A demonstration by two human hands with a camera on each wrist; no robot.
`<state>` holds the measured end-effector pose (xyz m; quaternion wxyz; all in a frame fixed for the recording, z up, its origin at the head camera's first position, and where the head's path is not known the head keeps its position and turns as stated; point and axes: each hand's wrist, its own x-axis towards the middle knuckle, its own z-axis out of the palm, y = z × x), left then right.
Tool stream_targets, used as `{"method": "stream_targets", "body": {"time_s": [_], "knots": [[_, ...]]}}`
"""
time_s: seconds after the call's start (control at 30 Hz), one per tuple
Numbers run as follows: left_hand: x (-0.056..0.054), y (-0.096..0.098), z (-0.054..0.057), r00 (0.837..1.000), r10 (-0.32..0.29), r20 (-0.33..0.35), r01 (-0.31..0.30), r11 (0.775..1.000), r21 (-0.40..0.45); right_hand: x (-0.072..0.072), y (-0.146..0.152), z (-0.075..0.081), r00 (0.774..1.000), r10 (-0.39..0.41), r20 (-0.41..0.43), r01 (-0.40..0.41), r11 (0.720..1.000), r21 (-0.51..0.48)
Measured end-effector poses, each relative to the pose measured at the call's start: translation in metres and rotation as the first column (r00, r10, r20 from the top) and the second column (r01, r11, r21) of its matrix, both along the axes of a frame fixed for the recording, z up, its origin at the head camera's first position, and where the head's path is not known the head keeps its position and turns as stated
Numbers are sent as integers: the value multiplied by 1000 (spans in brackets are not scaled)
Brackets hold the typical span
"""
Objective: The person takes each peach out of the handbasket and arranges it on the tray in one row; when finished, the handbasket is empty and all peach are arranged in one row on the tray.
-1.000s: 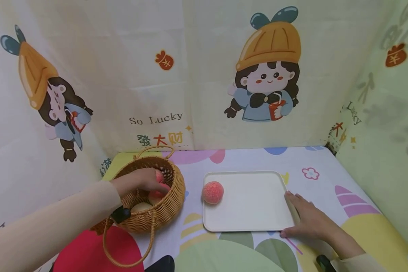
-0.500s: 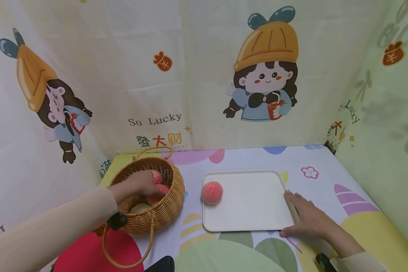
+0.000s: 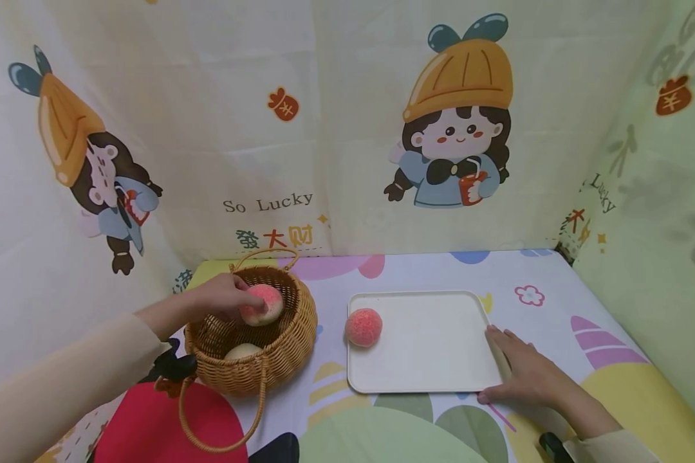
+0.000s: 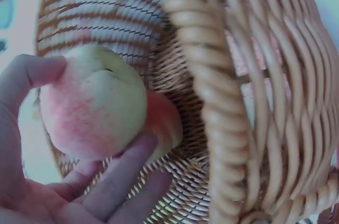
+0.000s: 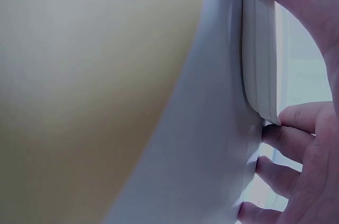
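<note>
My left hand [image 3: 222, 297] holds a pink-and-cream peach [image 3: 264, 305] at the mouth of the wicker basket [image 3: 289, 360]. In the left wrist view, the thumb lies on one side of this peach [image 4: 95, 102] and the fingers on the other. Deeper in the basket, another reddish peach [image 4: 165, 123] shows behind it. The head view has a pale round fruit [image 3: 243, 351] low inside the basket. A pink peach [image 3: 363, 327] sits at the left edge of the white tray [image 3: 428, 347]. With fingers spread, my right hand [image 3: 527, 373] touches the tray's right edge.
The basket's near handle [image 3: 222, 447] hangs down onto the patterned tablecloth [image 3: 382, 431]. Its far handle [image 3: 264, 252] stands toward the back cloth wall [image 3: 347, 161]. Cloth walls also border the left and right sides.
My left hand has risen from inside the basket and moved slightly left and back, bringing the peach up with it. The right hand, tray and peach on it have stayed put.
</note>
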<state>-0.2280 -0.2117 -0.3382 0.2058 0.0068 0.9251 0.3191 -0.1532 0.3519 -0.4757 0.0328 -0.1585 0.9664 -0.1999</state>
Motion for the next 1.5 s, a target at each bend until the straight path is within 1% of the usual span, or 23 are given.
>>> {"method": "stream_targets", "body": {"time_s": [0.07,0.13,0.2,0.27,0.43,0.57,0.6,0.67,0.73,0.8,0.87,0.93,1.0,1.1,1.17,1.27,1.33,1.4,1.5], "knots": [[0,-5,5,999,15,45,-21,990,136,0,0,1,1000,-2,2,2,1000,0],[-1,-8,10,997,19,79,-38,969,246,0,1,2,1000,-4,6,4,1000,-1],[-3,-9,15,996,20,87,-47,946,319,0,1,3,1000,-5,12,5,1000,0],[-4,-7,22,998,24,64,-45,932,360,0,1,4,1000,-7,16,7,1000,-2],[-10,5,40,999,26,-44,-7,923,386,-1,3,2,1000,-9,16,9,1000,-6],[-16,25,51,994,29,-103,17,908,419,-1,4,1,1000,-10,18,10,1000,-4],[-18,33,53,993,24,-118,29,906,423,-1,5,1,1000,-12,20,12,1000,-5],[-22,50,57,990,0,-144,59,910,410,0,5,0,1000,-18,24,18,1000,-3],[-25,71,59,985,-38,-167,101,916,388,0,6,-1,999,-22,33,22,1000,-2],[-27,94,59,977,-89,-195,153,926,346,1,7,-2,999,-26,40,26,1000,-7],[-29,118,54,969,-135,-205,199,921,335,1,7,-3,999,-28,44,28,1000,-10],[-31,141,47,959,-181,-218,246,915,319,2,7,-3,999,-27,42,28,999,-17],[-32,163,37,951,-219,-218,282,906,317,2,6,-3,999,-23,36,24,999,-22],[-30,188,21,934,-269,-237,327,909,260,1,4,-4,1000,-15,26,15,1000,-22],[-29,201,9,922,-301,-244,352,913,206,0,2,-3,1000,-11,20,11,1000,-20],[-28,216,-11,907,-344,-242,383,913,138,0,0,0,1000,-9,14,9,1000,-19],[-28,224,-24,899,-369,-238,402,909,110,-1,-1,2,1000,-8,10,8,1000,-18],[-29,231,-34,892,-384,-239,414,906,86,0,-2,3,1000,-8,9,8,1000,-15],[-29,238,-46,883,-402,-242,423,905,38,0,-2,3,1000,-9,10,9,1000,-13]]}}
